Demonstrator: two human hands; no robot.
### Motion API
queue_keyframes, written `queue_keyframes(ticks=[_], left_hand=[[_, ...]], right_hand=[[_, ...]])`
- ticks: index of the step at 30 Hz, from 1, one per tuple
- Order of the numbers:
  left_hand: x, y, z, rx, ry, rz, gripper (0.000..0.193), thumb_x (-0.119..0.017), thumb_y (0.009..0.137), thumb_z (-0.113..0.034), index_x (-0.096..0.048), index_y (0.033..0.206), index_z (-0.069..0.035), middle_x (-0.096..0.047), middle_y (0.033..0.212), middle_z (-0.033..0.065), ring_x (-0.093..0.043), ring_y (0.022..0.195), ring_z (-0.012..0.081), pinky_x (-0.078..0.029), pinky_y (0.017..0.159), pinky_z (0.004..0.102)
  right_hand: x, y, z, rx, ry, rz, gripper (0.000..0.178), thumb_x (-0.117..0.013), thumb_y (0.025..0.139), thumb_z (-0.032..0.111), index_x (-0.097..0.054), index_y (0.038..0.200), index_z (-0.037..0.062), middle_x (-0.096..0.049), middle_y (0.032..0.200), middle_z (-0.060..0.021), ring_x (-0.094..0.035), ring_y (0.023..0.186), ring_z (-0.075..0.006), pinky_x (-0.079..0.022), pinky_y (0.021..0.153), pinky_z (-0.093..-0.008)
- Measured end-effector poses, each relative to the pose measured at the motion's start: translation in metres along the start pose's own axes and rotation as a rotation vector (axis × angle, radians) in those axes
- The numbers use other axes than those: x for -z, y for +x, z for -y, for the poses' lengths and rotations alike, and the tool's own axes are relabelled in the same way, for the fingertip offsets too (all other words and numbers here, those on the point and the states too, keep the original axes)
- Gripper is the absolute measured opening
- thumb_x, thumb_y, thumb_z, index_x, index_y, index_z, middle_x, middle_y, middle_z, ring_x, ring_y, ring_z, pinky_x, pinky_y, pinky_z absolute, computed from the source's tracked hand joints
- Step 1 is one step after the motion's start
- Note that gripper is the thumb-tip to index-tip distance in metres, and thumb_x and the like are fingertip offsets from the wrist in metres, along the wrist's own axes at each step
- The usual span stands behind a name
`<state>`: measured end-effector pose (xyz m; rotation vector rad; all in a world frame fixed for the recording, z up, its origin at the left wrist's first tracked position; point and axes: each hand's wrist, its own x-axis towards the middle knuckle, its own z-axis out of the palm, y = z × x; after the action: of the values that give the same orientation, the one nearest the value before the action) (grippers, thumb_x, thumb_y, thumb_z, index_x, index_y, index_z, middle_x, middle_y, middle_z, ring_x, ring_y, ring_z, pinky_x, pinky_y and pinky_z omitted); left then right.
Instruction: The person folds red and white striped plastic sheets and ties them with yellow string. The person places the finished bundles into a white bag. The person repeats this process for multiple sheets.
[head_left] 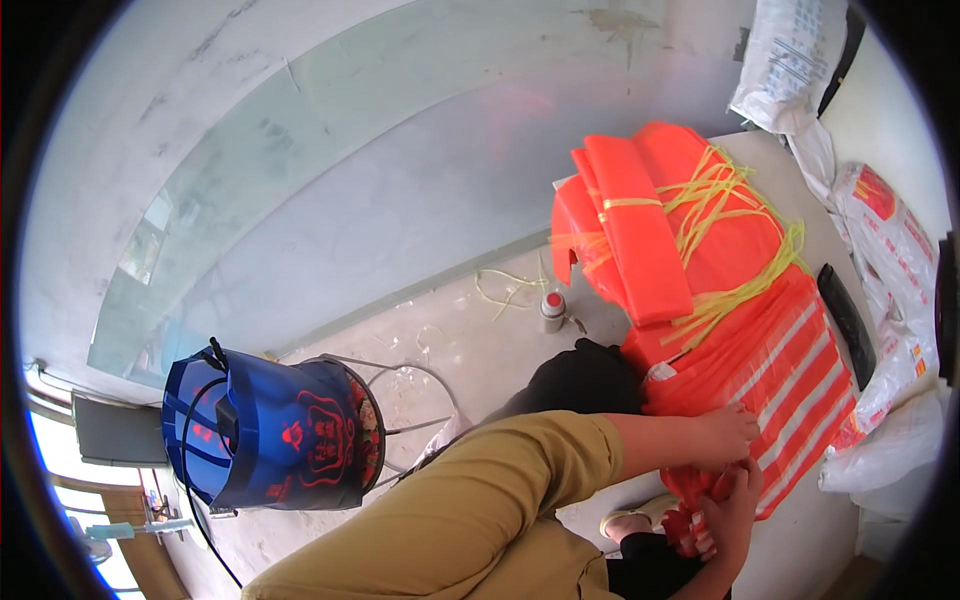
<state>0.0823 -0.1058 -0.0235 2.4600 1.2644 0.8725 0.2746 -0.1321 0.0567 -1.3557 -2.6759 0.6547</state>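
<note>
A stack of red plastic sheets with white stripes, perhaps bags (790, 385), lies at the right. My left hand (728, 437), reaching out from a tan sleeve, rests at the near left edge of this striped stack with its fingers curled in on the red plastic. Just below it, my right hand (735, 508) is closed round a bunched bit of red plastic (682, 530), whose crumpled end hangs under the fingers. The two hands almost touch. Some of the fingertips are hidden by the plastic.
Folded orange-red plastic (640, 235) with loose yellow ties (715, 215) lies beyond the stack. A metal flask (553, 312) stands on the floor. At left, a blue bag (290, 430) sits on a wire-legged stool. White sacks (885, 270) line the right wall.
</note>
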Motion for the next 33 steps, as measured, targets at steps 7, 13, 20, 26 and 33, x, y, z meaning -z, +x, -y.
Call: queue_keyframes(ticks=[7, 13, 20, 26, 33], left_hand=[[-0.027, 0.046, 0.042, 0.105, -0.089, 0.047, 0.016, -0.074, 0.080, -0.016, -0.078, 0.092, -0.005, -0.070, 0.109, 0.0164, -0.063, 0.112, 0.0367, -0.052, 0.096, 0.0485], [-0.019, 0.078, 0.055, 0.065, -0.096, -0.125, 0.014, -0.081, 0.082, -0.010, -0.073, 0.093, -0.006, -0.070, 0.109, 0.0100, -0.064, 0.119, 0.0346, -0.053, 0.099, 0.0463], [-0.003, 0.081, 0.057, 0.116, -0.123, -0.072, 0.013, -0.077, 0.088, -0.006, -0.074, 0.100, -0.006, -0.072, 0.119, 0.0085, -0.062, 0.127, 0.0357, -0.051, 0.104, 0.0464], [0.021, 0.079, 0.063, 0.417, -0.098, -0.396, 0.029, -0.069, 0.101, -0.013, -0.069, 0.129, -0.007, -0.063, 0.140, 0.0138, -0.057, 0.136, 0.0344, -0.047, 0.113, 0.0441], [0.052, 0.072, 0.083, 0.966, -1.079, -0.483, 0.050, -0.047, 0.116, -0.031, -0.041, 0.159, -0.006, -0.061, 0.139, 0.0158, -0.062, 0.127, 0.0244, -0.050, 0.112, 0.0400]], right_hand=[[-0.004, 0.043, -0.107, 0.164, -0.090, -0.276, 0.015, -0.072, 0.093, 0.010, -0.075, 0.107, 0.0065, -0.076, 0.114, -0.0140, -0.072, 0.108, -0.0369, -0.059, 0.092, -0.0463], [0.016, 0.081, -0.135, 0.054, 0.408, -0.333, 0.019, -0.075, 0.094, 0.008, -0.075, 0.112, 0.0033, -0.075, 0.117, -0.0136, -0.072, 0.105, -0.0339, -0.059, 0.089, -0.0403], [0.014, 0.096, -0.133, 0.205, 0.258, -0.396, 0.018, -0.073, 0.098, 0.001, -0.075, 0.116, 0.0002, -0.076, 0.120, -0.0080, -0.074, 0.107, -0.0172, -0.061, 0.086, -0.0311], [0.030, 0.105, -0.126, -0.250, 1.048, -0.287, 0.021, -0.072, 0.103, 0.011, -0.077, 0.121, 0.0009, -0.079, 0.107, -0.0062, -0.070, 0.088, -0.0099, -0.059, 0.074, -0.0277], [0.027, 0.109, -0.131, -0.289, 1.107, -0.360, 0.024, -0.064, 0.111, 0.020, -0.078, 0.120, 0.0020, -0.080, 0.107, -0.0042, -0.072, 0.095, -0.0098, -0.061, 0.073, -0.0251]])
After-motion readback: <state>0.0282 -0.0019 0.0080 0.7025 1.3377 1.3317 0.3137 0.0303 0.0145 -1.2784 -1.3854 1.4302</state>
